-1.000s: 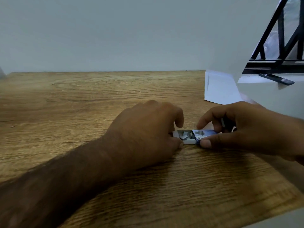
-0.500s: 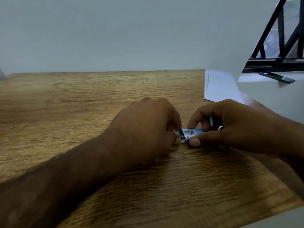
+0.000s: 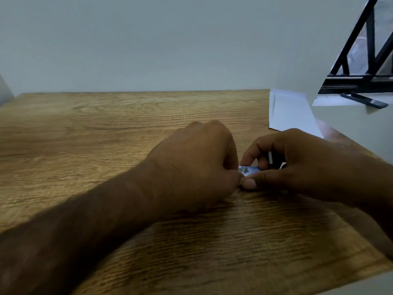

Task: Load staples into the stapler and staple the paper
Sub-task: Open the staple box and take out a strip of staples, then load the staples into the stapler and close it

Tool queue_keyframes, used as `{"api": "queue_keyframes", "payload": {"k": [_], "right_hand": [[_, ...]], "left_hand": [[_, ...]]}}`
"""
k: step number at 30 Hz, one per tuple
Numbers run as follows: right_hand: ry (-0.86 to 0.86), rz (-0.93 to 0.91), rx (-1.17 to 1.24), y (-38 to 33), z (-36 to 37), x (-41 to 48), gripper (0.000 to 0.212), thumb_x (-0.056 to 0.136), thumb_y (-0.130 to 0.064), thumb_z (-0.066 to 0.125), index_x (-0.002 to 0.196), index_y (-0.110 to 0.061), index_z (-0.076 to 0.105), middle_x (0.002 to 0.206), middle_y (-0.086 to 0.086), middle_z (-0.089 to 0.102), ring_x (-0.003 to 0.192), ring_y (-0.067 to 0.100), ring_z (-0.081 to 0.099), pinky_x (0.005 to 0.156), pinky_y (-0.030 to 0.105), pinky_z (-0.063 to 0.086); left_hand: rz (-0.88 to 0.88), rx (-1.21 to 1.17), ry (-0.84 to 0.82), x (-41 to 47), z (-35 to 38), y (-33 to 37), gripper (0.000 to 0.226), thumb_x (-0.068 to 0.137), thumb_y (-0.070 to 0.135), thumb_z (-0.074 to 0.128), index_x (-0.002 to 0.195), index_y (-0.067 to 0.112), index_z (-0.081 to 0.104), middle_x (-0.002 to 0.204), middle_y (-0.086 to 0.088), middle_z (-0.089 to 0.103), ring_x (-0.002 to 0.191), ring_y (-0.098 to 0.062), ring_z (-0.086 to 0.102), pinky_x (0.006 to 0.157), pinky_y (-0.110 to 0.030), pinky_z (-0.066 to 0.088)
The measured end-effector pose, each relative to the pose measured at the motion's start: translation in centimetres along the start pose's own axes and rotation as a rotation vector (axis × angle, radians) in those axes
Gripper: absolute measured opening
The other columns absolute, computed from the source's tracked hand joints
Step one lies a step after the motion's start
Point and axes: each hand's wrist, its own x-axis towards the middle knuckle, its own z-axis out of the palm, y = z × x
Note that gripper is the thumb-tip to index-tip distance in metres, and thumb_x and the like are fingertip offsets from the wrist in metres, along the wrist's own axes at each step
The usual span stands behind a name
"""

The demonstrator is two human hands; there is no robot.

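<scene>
A small blue-and-white staple box (image 3: pixel 249 170) lies on the wooden table (image 3: pixel 106 128), and only a short strip of it shows between my hands. My left hand (image 3: pixel 195 160) is closed over its left end. My right hand (image 3: pixel 302 165) pinches its right end with thumb and fingers. Something dark with a white edge (image 3: pixel 274 159) shows under my right fingers; I cannot tell what it is. A white sheet of paper (image 3: pixel 291 113) lies at the table's far right. No stapler is clearly visible.
A pale wall runs behind the table. At the right stands a white ledge with a flat dark object (image 3: pixel 365 101) on it, below a black window grille (image 3: pixel 361 50). The table's near right corner ends close to my right forearm.
My hands have closed in on each other. The box showed a wide printed top a second ago; now only a thin strip is visible. Both hands shifted slightly left.
</scene>
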Motion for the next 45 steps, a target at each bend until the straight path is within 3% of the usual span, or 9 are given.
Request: {"api": "queue_keyframes", "payload": {"k": [4,10,14,18,22,28,32,37,45], "right_hand": [[0.011,0.023,-0.100,0.3,-0.9,-0.6,0.054,0.045,-0.080,0.067,0.091,-0.053,0.071,0.085,-0.027,0.069,0.075,-0.002,0.065,0.059,0.030,0.053],[-0.005,0.055,-0.129,0.7,-2.4,-0.8,0.060,0.039,-0.083,0.065,0.094,-0.059,0.070,0.088,-0.030,0.070,0.076,-0.004,0.066,0.065,0.034,0.057],[0.003,0.092,-0.061,-0.3,-3.2,-0.8,0.052,0.041,-0.075,0.081,0.088,-0.054,0.077,0.073,-0.021,0.074,0.061,-0.002,0.070,0.047,0.017,0.056],[-0.021,0.136,-0.205,1.0,-3.5,0.0,0.072,0.031,-0.098,0.063,0.091,-0.059,0.073,0.073,-0.026,0.074,0.060,-0.006,0.070,0.052,0.026,0.061],[0.010,0.122,-0.297,2.8,-3.6,0.9,0.075,0.031,-0.100,0.062,0.094,-0.060,0.071,0.074,-0.023,0.073,0.055,-0.002,0.068,0.056,0.039,0.063],[-0.115,-0.074,0.065,0.3,-3.0,0.7,0.069,0.055,-0.069,0.086,0.111,-0.031,0.076,0.072,0.003,0.072,0.053,0.010,0.069,0.051,0.023,0.057],[-0.254,-0.210,0.399,-1.5,-0.4,2.0,0.045,0.065,-0.036,0.089,0.104,-0.015,0.079,0.082,0.012,0.076,0.068,0.020,0.076,0.058,0.023,0.058],[-0.191,-0.237,0.436,-3.9,0.9,3.2,0.031,0.056,-0.017,0.088,0.085,-0.014,0.079,0.079,0.018,0.080,0.070,0.029,0.080,0.058,0.026,0.061],[-0.183,-0.345,0.257,-5.9,2.0,6.1,0.013,0.077,-0.020,0.081,0.089,-0.016,0.083,0.068,0.007,0.078,0.054,0.014,0.069,0.046,0.024,0.053]], "left_hand": [[0.040,-0.191,-0.041,0.4,-1.6,-0.8,0.014,0.085,0.041,0.074,0.088,0.029,0.081,0.075,0.017,0.078,0.070,0.007,0.071,0.071,-0.026,0.060],[0.080,-0.352,-0.075,-0.2,-4.5,-4.8,0.024,0.081,0.045,0.075,0.087,0.023,0.080,0.071,0.010,0.077,0.065,-0.001,0.071,0.055,-0.012,0.050],[0.137,-0.360,-0.202,-1.8,-4.6,-7.1,0.033,0.085,0.054,0.071,0.096,0.023,0.078,0.082,-0.005,0.078,0.075,-0.029,0.071,0.067,-0.045,0.060],[0.155,-0.364,-0.271,-2.4,-4.7,-7.5,0.034,0.087,0.057,0.067,0.096,0.026,0.077,0.077,0.001,0.075,0.056,0.002,0.056,0.054,-0.019,0.046],[0.140,-0.316,-0.301,-2.5,-5.0,-7.4,0.038,0.082,0.063,0.067,0.099,0.030,0.076,0.084,0.006,0.076,0.058,0.007,0.059,0.059,-0.014,0.048],[0.117,-0.235,-0.411,-3.2,-5.1,-7.8,0.059,0.059,0.066,0.080,0.112,0.044,0.067,0.097,0.013,0.074,0.077,-0.003,0.071,0.070,-0.021,0.055],[0.120,-0.199,-0.384,-3.2,-4.0,-7.8,0.040,0.070,0.046,0.087,0.104,0.036,0.069,0.085,0.008,0.072,0.063,0.002,0.064,0.058,-0.013,0.048],[0.074,-0.200,-0.360,-2.8,-3.8,-8.1,0.021,0.078,0.039,0.083,0.093,0.035,0.070,0.076,0.009,0.072,0.055,0.003,0.061,0.057,-0.019,0.047],[0.077,-0.254,-0.346,-2.6,-4.4,-9.2,0.019,0.077,0.032,0.086,0.090,0.029,0.072,0.072,0.002,0.071,0.056,-0.008,0.063,0.055,-0.031,0.051]]}}
